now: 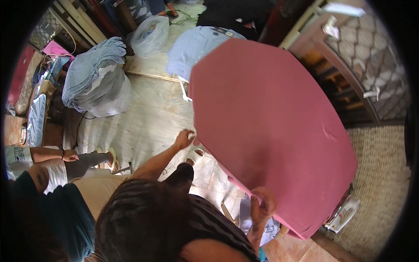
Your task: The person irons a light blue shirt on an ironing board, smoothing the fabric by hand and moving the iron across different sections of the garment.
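Note:
A table under a taut pink cover (270, 126) fills the middle of the view. My left hand (185, 139) reaches to its left edge, fingers curled and pinching the cover's hem. My right hand (262, 203) grips the near edge of the same cover, fingers folded over the hem. Just below that hand hangs a crumpled light blue garment (245, 217). A light blue shirt (196, 48) lies past the table's far end. My dark striped top hides the lower middle of the view.
Another person sits on the floor at the left, with grey leggings and a white sandal (112, 158). A bundle of blue cloth (94, 78) and a clear plastic bag (150, 35) stand on the stone floor. A white iron (343, 215) rests by a woven mat (379, 187).

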Tool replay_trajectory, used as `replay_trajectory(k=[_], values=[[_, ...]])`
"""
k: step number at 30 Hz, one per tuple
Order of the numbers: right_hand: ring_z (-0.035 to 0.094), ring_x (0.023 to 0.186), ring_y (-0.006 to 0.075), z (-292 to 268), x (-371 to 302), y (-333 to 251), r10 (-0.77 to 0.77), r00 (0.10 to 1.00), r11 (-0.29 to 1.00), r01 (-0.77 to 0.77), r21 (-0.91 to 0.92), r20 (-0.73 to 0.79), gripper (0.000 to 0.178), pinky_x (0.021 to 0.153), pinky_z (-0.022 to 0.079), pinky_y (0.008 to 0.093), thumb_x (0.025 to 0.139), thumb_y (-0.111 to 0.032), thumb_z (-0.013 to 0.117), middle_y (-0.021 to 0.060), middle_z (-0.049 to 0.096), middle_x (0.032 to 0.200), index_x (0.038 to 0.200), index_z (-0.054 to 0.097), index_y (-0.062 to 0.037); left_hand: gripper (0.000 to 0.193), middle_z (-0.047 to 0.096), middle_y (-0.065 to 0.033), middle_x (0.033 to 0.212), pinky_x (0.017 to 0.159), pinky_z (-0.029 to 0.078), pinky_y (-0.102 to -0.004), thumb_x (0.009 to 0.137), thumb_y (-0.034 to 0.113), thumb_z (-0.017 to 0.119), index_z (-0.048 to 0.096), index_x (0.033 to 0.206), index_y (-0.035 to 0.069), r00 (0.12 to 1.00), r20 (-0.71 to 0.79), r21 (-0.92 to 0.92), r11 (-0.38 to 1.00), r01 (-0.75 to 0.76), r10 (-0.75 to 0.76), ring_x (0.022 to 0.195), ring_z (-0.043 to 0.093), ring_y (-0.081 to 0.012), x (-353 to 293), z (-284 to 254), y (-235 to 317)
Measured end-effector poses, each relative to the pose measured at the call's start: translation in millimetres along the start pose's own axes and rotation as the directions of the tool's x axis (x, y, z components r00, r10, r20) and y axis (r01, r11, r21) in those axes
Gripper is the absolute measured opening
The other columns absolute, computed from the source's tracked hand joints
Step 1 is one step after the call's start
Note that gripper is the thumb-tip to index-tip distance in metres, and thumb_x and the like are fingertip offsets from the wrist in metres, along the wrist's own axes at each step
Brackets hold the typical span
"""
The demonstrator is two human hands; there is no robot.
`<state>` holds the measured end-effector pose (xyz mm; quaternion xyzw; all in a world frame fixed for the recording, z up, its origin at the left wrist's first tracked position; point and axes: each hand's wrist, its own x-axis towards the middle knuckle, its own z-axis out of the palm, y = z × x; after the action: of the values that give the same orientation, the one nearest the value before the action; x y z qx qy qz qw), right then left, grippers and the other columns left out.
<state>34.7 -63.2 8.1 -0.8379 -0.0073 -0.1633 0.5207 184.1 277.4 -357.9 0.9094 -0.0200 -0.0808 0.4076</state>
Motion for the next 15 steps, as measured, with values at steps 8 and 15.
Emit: replay_trajectory(k=[8, 15], values=[[0.062, 0.076, 0.0185, 79.2, 128.6, 25.7, -0.059, 0.998, 0.990, 0.060, -0.132, 0.007, 0.015, 0.064, 0.049, 0.0274, 0.083, 0.011, 0.061, 0.0094, 0.065, 0.089, 0.092, 0.065, -0.0004, 0.028, 0.069, -0.0072, 0.083, 0.070, 0.051, -0.0297, 0.090, 0.028, 0.066, 0.069, 0.094, 0.000, 0.847, -0.388, -0.679, 0.734, 0.004, -0.363, 0.075, 0.064, -0.0168, 199.5, -140.7, 19.4], [0.057, 0.077, 0.0128, 83.9, 133.2, 27.1, 0.030, 1.000, 0.968, -0.028, -0.250, 0.007, 0.010, 0.069, 0.047, 0.0249, 0.089, 0.007, 0.059, 0.0062, 0.062, 0.089, 0.095, 0.064, 0.0004, 0.023, 0.064, -0.0038, 0.076, 0.051, 0.045, -0.0240, 0.087, 0.024, 0.073, 0.064, 0.089, 0.003, 0.750, -0.115, -0.935, 0.325, 0.139, -0.651, 0.062, 0.062, -0.0125, 251.2, -141.3, 49.1]])
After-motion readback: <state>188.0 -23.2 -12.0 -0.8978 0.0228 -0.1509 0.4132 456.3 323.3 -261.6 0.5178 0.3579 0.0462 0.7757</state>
